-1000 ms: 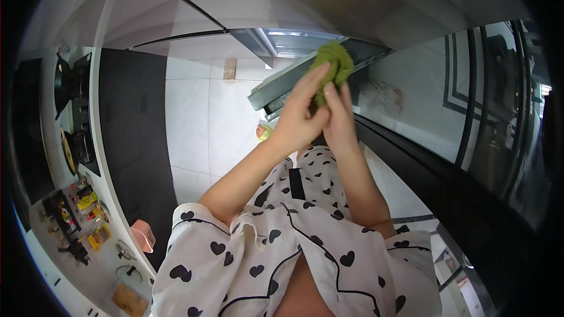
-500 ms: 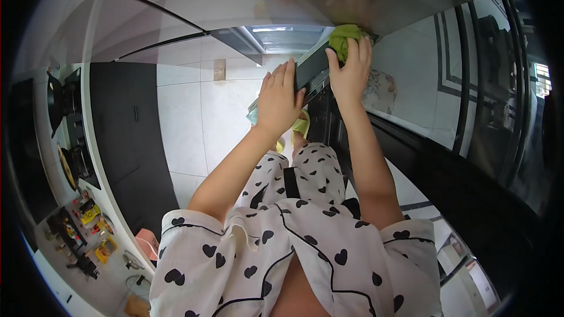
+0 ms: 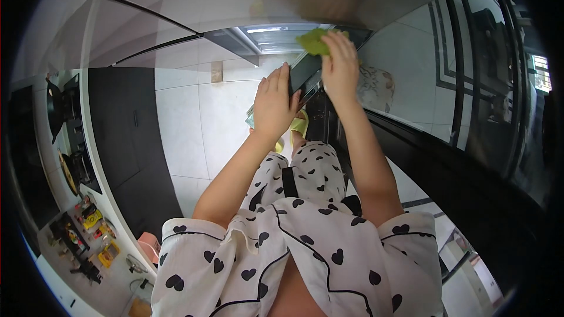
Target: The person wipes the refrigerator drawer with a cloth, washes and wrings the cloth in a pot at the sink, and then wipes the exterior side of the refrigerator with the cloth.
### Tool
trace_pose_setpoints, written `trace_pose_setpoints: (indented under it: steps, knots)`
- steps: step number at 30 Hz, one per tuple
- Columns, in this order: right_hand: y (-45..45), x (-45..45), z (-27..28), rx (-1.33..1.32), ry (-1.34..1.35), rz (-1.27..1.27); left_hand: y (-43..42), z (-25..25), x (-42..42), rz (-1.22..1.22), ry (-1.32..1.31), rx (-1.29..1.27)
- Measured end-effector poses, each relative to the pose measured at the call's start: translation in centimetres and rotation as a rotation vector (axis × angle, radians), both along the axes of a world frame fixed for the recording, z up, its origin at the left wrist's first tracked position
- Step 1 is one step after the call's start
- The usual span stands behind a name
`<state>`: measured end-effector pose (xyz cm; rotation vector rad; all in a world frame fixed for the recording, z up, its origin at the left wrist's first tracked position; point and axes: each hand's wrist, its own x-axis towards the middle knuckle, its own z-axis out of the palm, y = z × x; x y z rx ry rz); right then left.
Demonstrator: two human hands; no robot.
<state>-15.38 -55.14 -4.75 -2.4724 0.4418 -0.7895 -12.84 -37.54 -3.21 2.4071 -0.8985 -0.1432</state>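
Gripping one green cloth (image 3: 313, 41) at the far end of one open dark panel (image 3: 304, 75), the right hand (image 3: 342, 71) has its fingers closed on the fabric. Left hand (image 3: 274, 98): fingers extended, thumb spread, laid over the panel's near part. Beyond the panel: one lit compartment (image 3: 273, 38), contents indistinct. Below: two yellow-green slippers (image 3: 300, 123), worn. Left side, tabletop (image 3: 120, 232): two pans (image 3: 54, 108), two yellow packets (image 3: 92, 218); at its edge, one pink container (image 3: 148, 246), contents not visible.
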Motion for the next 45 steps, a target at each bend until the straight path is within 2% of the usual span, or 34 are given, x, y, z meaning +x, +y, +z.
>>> trace_pose_setpoints:
  steps: [6, 10, 11, 15, 18, 21, 25, 27, 30, 33, 36, 40, 45]
  knots:
    - [-4.1, -0.8, -0.7, -0.053, 0.036, -0.139, 0.2, -0.1, 0.1, -0.001, -0.001, 0.028]
    - [-6.4, -2.5, -2.1, 0.346, 0.056, -0.352, 0.1, 0.2, -0.1, 0.009, -0.093, 0.039]
    - [-6.4, -3.0, -2.9, 0.173, 0.016, -0.295, -0.1, 0.3, 0.0, 0.011, -0.093, 0.052]
    - [-3.2, -2.1, -2.2, 0.364, -0.070, -0.421, 0.1, 0.3, 0.7, -0.007, -0.062, 0.054]
    - [-2.4, -1.8, -0.9, 0.204, -0.153, -0.269, 0.2, 0.4, 1.0, -0.004, -0.082, 0.041]
    - [-0.4, -1.0, 1.2, 0.077, -0.038, -0.239, 0.0, 0.8, 1.4, -0.027, -0.067, 0.000]
    - [1.3, -0.6, 0.9, 0.002, -0.008, -0.076, 0.2, 0.9, 1.7, -0.053, -0.064, -0.006]
    - [3.5, -0.6, 0.9, 0.058, 0.015, 0.032, 0.1, 1.1, 2.0, -0.067, -0.053, -0.028]
    - [5.0, -0.8, 0.8, 0.111, 0.037, 0.157, -0.3, 0.8, 2.8, -0.111, -0.085, -0.225]
    - [3.7, -1.1, 1.2, 0.118, 0.072, 0.230, -1.4, 1.2, 2.9, -0.231, -0.111, -0.129]
    - [1.3, -0.9, 1.1, -0.001, 0.089, 0.184, -3.0, 1.6, 3.4, -0.246, -0.084, -0.113]
    - [0.3, -0.3, 0.8, 0.001, 0.079, 0.062, -5.1, 0.9, 4.0, -0.229, -0.150, -0.177]
    - [3.7, 0.1, 0.5, 0.025, 0.065, 0.129, -1.9, 0.6, 3.8, -0.162, -0.164, -0.137]
